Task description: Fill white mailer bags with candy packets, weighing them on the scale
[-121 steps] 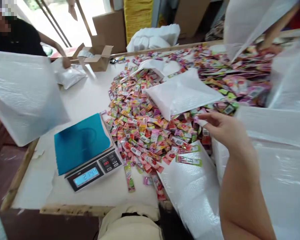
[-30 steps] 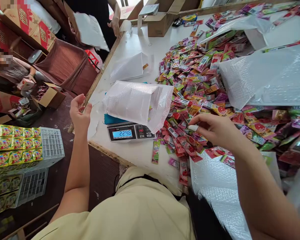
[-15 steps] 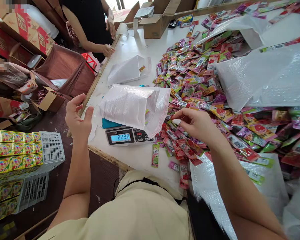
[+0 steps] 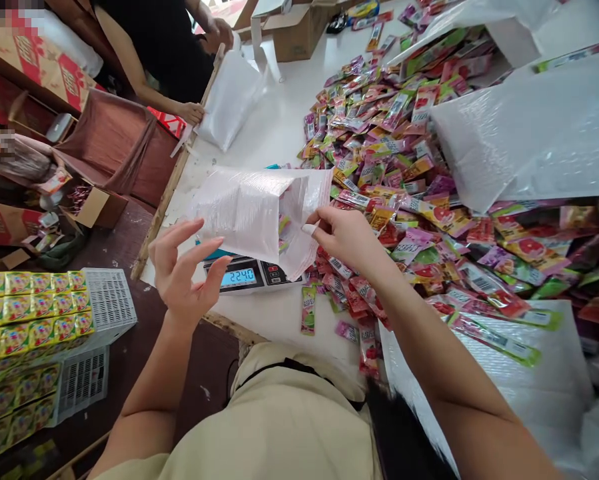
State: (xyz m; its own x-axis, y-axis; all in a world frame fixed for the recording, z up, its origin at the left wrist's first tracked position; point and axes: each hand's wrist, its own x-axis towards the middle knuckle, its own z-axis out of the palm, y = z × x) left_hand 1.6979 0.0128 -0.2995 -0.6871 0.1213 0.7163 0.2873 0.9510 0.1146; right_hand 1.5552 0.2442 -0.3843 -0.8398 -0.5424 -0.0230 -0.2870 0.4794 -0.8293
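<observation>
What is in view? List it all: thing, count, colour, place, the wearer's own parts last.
Table: one, white with wooden edging, centre and right
Scale: one, dark panel and teal platform, near table edge
Sachets: too many to count, multicoloured, heaped right
Mailer: one, white, lying on scale
Other mailers: at least three, white, among the heap
Bag: one, whitish, far table edge
Cardboard box: one, brown, table top
Crates: at least two, white, lower left
Packs: many, mostly yellow, in crates
Co-workers: two, one in black, upper left
Shirt: one, beige, bottom
Left hand: one, bare, before scale, fingers spread
Right hand: one, bare, at mailer's open end
</observation>
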